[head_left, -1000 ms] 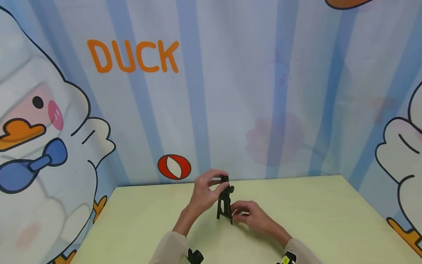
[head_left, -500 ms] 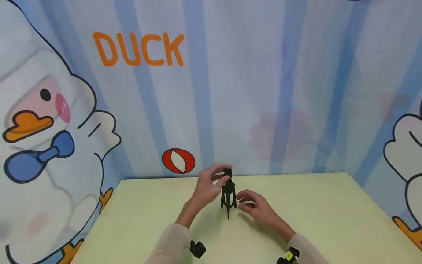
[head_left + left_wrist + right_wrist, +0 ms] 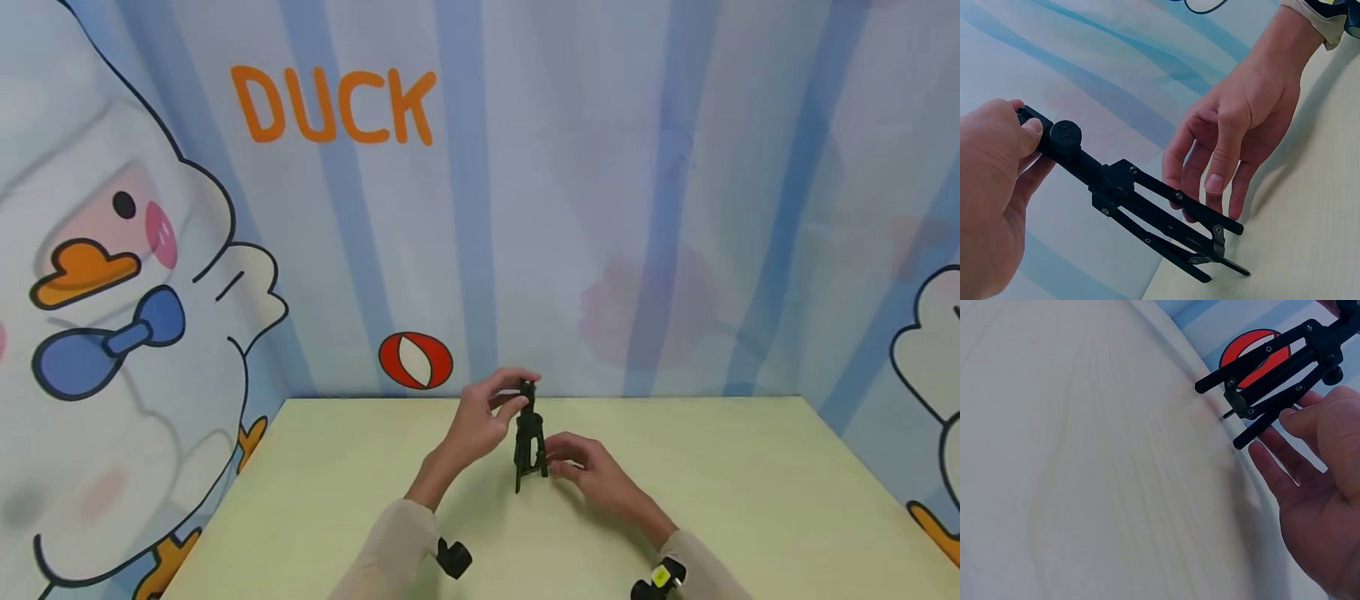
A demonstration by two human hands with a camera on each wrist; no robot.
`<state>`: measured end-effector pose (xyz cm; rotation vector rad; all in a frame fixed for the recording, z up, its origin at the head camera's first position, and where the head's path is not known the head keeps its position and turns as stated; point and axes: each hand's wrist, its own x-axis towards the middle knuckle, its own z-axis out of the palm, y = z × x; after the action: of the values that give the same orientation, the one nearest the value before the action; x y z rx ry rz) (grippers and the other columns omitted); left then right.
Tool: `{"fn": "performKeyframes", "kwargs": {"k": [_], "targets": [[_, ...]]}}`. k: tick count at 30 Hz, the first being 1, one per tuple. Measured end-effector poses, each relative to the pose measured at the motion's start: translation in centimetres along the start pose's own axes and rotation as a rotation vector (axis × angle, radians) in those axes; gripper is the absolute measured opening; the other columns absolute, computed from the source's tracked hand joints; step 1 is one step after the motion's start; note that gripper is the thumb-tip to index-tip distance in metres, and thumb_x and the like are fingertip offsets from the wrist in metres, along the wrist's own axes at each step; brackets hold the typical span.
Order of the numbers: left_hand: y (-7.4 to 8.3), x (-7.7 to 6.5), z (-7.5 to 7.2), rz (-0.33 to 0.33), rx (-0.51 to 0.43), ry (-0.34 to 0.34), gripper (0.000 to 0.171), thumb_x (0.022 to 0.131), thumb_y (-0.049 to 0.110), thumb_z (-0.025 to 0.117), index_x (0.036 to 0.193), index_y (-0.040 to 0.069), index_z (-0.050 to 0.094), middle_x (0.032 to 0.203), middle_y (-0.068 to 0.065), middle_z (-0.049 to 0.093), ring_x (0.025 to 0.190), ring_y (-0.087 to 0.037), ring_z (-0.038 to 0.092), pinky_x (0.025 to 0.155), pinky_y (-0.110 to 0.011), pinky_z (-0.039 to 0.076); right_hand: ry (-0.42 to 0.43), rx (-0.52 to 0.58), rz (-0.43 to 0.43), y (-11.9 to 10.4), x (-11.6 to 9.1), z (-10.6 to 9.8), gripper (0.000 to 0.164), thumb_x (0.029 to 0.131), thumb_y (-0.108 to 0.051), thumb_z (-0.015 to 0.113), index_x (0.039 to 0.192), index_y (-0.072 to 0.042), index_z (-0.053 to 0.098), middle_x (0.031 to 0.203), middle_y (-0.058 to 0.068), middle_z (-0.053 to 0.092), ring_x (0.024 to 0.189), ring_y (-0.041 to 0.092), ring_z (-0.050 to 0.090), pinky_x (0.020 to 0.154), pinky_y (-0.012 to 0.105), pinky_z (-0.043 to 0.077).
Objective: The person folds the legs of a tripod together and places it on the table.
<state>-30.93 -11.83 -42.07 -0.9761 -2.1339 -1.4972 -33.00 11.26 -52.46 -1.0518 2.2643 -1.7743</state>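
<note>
A small black tripod [image 3: 529, 442] stands roughly upright over the table, its legs partly spread and linked by short braces. My left hand [image 3: 480, 421] pinches its head between thumb and fingers; in the left wrist view a round knob [image 3: 1065, 137] shows just below that grip. Beside the legs is my right hand [image 3: 592, 473], fingers loosely bent. In the left wrist view its fingertips pass behind one leg [image 3: 1188, 203], while the thumb stays apart from it. Whether those fingertips touch the leg, or the feet touch the table, I cannot tell.
The pale yellow table [image 3: 360, 475] reaches back to a blue-striped curtain [image 3: 555, 208] printed with cartoon ducks, lettering and a red ball. Small black devices sit on the left wrist [image 3: 453, 558] and right wrist [image 3: 658, 578].
The tripod has turned about its upright axis, so its legs face differently. My right hand drew slightly away from the legs, then came back near them. The head view has shifted a little.
</note>
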Motion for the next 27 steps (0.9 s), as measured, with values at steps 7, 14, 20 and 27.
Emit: {"fn": "performKeyframes", "kwargs": {"k": [7, 14, 20, 27], "targets": [[-0.29, 0.65, -0.40, -0.010, -0.016, -0.025, 0.039, 0.100, -0.007, 0.062, 0.132, 0.014, 0.067, 0.125, -0.003, 0.072, 0.113, -0.019, 0.068, 0.100, -0.031, 0.055, -0.017, -0.014, -0.021, 0.21, 0.60, -0.07, 0.028, 0.098, 0.007, 0.064, 0.125, 0.006, 0.066, 0.118, 0.024, 0.070, 0.110, 0.034, 0.069, 0.095, 0.033, 0.058], [-0.21, 0.06, -0.26, -0.020, -0.034, -0.022, 0.039, 0.099, -0.010, 0.062, 0.131, 0.012, 0.068, 0.126, -0.003, 0.071, 0.115, -0.018, 0.067, 0.099, -0.032, 0.056, -0.044, 0.005, -0.025, 0.13, 0.39, 0.30, 0.026, 0.096, 0.008, 0.065, 0.122, 0.007, 0.067, 0.115, 0.024, 0.071, 0.108, 0.031, 0.069, 0.095, 0.031, 0.058], [-0.20, -0.07, -0.14, -0.034, -0.058, -0.045, 0.040, 0.100, -0.010, 0.060, 0.133, 0.012, 0.067, 0.129, -0.002, 0.070, 0.118, -0.017, 0.066, 0.100, -0.031, 0.056, -0.069, 0.046, -0.031, 0.19, 0.25, 0.37, 0.023, 0.096, 0.009, 0.065, 0.119, 0.009, 0.067, 0.114, 0.026, 0.069, 0.107, 0.019, 0.069, 0.096, 0.032, 0.058], [-0.16, -0.21, -0.53, -0.039, -0.068, -0.054, 0.039, 0.101, -0.009, 0.059, 0.133, 0.012, 0.066, 0.131, -0.003, 0.069, 0.120, -0.019, 0.066, 0.102, -0.032, 0.054, -0.092, 0.055, -0.038, 0.29, 0.61, 0.61, 0.021, 0.096, 0.008, 0.065, 0.116, 0.010, 0.067, 0.114, 0.027, 0.068, 0.105, 0.020, 0.070, 0.092, 0.032, 0.059]]}}
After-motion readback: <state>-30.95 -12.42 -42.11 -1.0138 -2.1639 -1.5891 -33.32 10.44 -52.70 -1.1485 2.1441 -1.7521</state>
